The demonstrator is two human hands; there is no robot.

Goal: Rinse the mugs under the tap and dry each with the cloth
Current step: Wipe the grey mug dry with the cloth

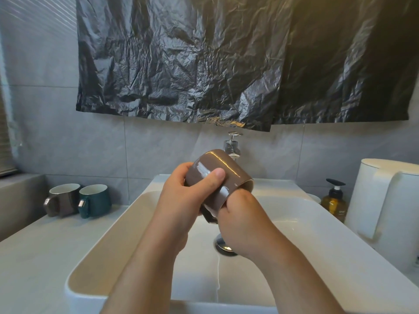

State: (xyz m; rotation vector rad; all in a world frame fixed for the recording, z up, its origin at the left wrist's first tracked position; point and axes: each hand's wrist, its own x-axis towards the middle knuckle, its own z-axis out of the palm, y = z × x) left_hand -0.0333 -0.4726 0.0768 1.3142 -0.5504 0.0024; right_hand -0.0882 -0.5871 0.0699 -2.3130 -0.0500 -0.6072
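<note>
I hold a glossy brown mug (223, 175) tilted over the white sink (95, 252), its bottom pointing up and away, its handle hanging below. My left hand (186, 196) grips its side with the thumb across the wall. My right hand (240, 214) is at the rim, fingers reaching into the opening. The chrome tap (232, 146) stands just behind the mug. A thin trickle of water (218, 275) runs down the basin. A second brown mug (62, 199) and a dark green mug (95, 200) stand upright on the counter at the left. No cloth is visible.
An amber pump bottle (334, 200) and a large white container (385, 211) stand right of the sink. The drain (223, 245) is partly hidden by my right wrist. A black plastic sheet (226, 60) hangs on the wall above the tap. White counter (34, 257) spreads to the left.
</note>
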